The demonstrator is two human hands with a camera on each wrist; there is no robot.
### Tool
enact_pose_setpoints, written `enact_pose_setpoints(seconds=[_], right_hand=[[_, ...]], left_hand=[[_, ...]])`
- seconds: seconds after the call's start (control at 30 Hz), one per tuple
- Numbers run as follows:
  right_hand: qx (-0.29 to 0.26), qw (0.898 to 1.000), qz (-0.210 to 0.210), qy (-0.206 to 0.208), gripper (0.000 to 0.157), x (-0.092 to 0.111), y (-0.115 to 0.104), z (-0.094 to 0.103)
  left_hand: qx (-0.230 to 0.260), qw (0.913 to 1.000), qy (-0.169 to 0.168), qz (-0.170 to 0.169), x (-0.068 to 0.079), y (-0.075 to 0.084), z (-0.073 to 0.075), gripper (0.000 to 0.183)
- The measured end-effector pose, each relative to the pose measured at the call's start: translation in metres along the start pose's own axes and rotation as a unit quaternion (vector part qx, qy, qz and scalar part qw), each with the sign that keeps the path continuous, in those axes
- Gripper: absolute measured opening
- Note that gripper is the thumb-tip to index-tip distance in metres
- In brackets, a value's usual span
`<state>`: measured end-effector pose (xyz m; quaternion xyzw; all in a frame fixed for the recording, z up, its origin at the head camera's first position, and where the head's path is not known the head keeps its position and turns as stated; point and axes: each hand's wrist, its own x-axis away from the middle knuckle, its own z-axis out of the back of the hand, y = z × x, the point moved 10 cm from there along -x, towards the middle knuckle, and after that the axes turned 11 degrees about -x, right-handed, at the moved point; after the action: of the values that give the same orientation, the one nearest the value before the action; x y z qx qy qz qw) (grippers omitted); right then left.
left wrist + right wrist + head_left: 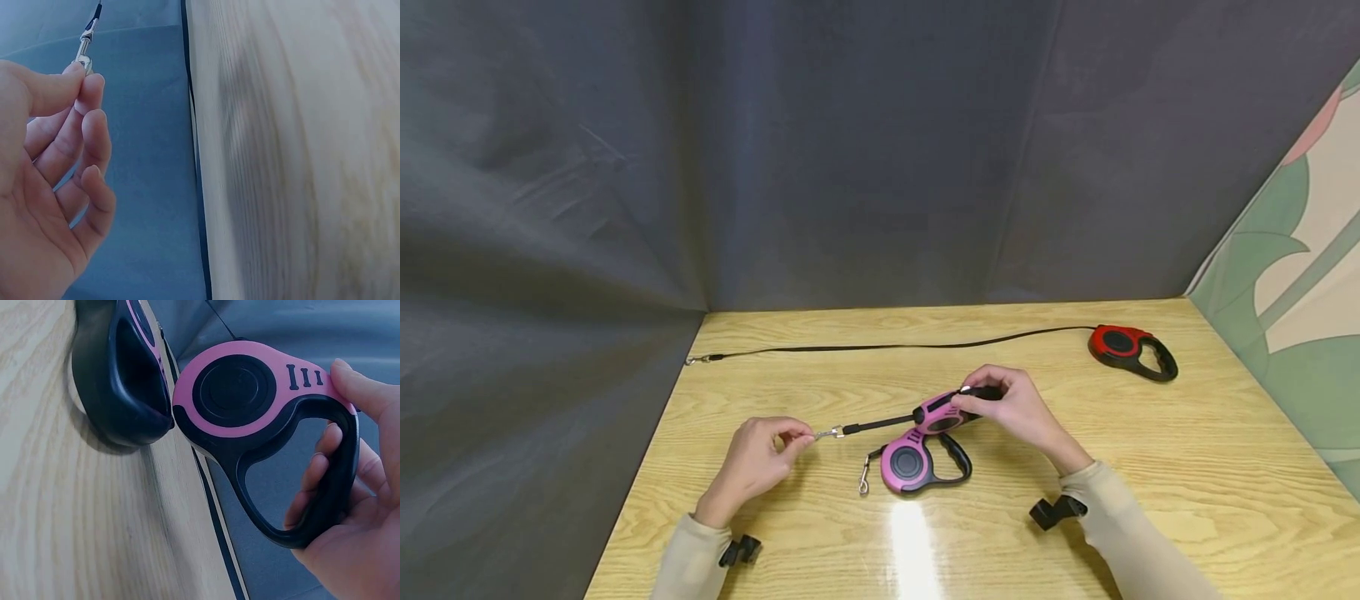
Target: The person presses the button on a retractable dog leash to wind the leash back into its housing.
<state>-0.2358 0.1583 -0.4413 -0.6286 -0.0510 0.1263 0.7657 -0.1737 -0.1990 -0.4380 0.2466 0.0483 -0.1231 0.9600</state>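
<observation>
My right hand [1011, 406] grips the black handle of a pink retractable dog leash [184, 387], its fingers curled through the loop in the right wrist view. With thumb and forefinger, my left hand [760, 458] pinches the silver snap hook [83, 53] at the end of that leash's black cord. The short length of cord [880, 424] runs straight between hook and casing. Just below the held leash in the head view, a second pink retractable leash [906, 463] lies on the table, its own clip [863, 483] hanging out to the left.
A red retractable leash [1116, 342] lies at the back right of the wooden table [1037, 542]. Its black cord [880, 346] stretches along the back to a metal clip [697, 359] at the left edge. Dark curtains [865, 167] stand behind and left.
</observation>
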Motion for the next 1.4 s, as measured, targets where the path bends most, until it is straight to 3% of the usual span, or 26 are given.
enact_pose_setpoints(seconds=[0.57,1.4], right_hand=[[-0.005,1.000,-0.011,-0.012,0.028,0.001,0.000,-0.010],[-0.011,1.000,0.010,-0.022,0.024,0.001,-0.003,-0.019]], left_hand=[[0.001,0.9996,-0.002,-0.029,0.000,0.011,-0.007,0.006],[0.017,0.9986,-0.012,-0.049,-0.006,0.022,-0.012,0.004]])
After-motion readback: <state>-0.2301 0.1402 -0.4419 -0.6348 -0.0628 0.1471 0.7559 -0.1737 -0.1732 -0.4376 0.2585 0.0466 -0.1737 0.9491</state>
